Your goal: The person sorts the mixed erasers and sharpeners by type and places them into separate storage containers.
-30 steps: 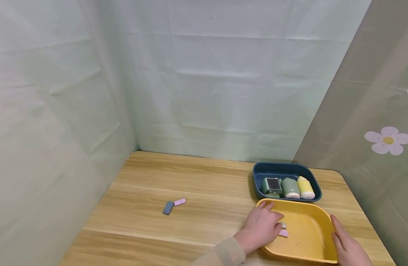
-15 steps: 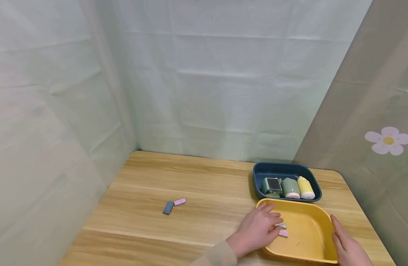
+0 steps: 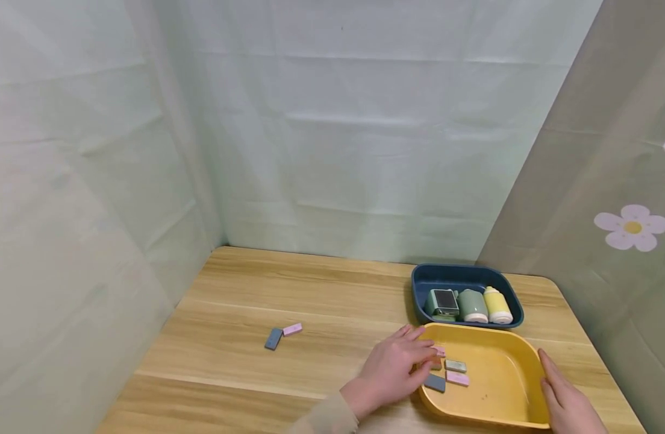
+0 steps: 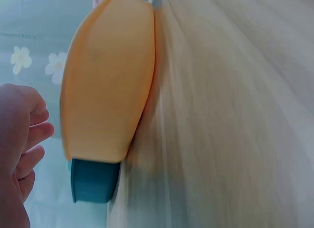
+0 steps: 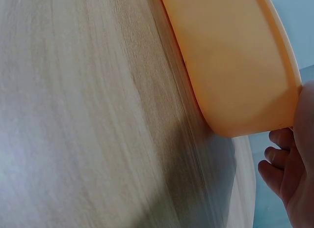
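My left hand (image 3: 394, 366) hovers over the left rim of a yellow bin (image 3: 497, 410), fingers loosely bent and holding nothing. Under and beside its fingertips, small flat domino-like blocks lie in the bin: a dark grey block (image 3: 435, 383), a pink block (image 3: 457, 378), a pale grey block (image 3: 455, 366), a partly covered brownish block (image 3: 436, 363) and another pink one behind. On the opposite side my right hand (image 3: 570, 398) rests with extended fingers against the bin's outer right wall. From the right wrist view, its fingers (image 5: 277, 156) sit by the bin's end.
Behind the yellow bin stands a navy bin (image 3: 452, 274) with a green box-shaped item (image 3: 443, 304), a green bottle-like item (image 3: 473, 306) and a yellow one (image 3: 497, 305). A blue-grey block (image 3: 274, 339) and a pink block (image 3: 293, 329) lie on the wooden table (image 3: 332, 289).
My left hand has drawn back left from inside the yellow bin toward its rim, uncovering more blocks there. The right hand has stayed at the bin's right side.
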`<state>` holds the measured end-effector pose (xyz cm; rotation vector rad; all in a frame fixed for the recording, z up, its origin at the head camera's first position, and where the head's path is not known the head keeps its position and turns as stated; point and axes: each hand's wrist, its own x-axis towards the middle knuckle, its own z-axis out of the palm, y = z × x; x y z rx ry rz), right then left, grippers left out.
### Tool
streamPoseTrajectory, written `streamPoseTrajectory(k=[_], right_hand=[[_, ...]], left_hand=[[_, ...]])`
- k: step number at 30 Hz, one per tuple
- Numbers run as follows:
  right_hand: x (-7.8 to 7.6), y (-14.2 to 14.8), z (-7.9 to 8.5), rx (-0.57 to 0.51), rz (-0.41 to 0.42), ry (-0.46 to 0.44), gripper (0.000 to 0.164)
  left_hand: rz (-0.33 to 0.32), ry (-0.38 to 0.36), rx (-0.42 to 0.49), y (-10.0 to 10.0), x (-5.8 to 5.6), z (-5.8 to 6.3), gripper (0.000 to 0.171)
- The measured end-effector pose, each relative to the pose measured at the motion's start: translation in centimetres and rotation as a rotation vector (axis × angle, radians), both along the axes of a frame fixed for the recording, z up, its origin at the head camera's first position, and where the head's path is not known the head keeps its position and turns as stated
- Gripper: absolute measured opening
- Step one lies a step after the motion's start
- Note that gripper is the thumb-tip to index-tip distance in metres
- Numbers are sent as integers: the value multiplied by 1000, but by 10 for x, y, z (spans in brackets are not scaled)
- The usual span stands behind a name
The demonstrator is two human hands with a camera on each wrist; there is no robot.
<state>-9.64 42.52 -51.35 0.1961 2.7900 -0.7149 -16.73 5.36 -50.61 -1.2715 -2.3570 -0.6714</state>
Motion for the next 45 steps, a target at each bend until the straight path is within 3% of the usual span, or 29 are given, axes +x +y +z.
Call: streamPoseTrajectory(k=[8, 15, 22, 33, 41, 45], right_hand=[[2, 1, 0, 11, -2, -4, 66], [-1, 0, 0, 0, -9, -27, 67], [-1, 0, 2, 17, -5, -1, 66], [1, 0, 0, 26, 22, 43, 64], [-1, -1, 0, -11, -15, -59, 70], [-2, 0, 1, 4, -11, -59, 69]], left_hand=[[26, 3, 14, -41, -6, 2, 25], [52, -84, 38, -88, -10, 1, 26], [113, -173, 1, -133, -9, -1, 30], [235, -94, -82, -192, -11, -13, 34], [362, -111, -118, -233, -23, -19, 43], [414, -144, -150, -244, -30, -22, 48]])
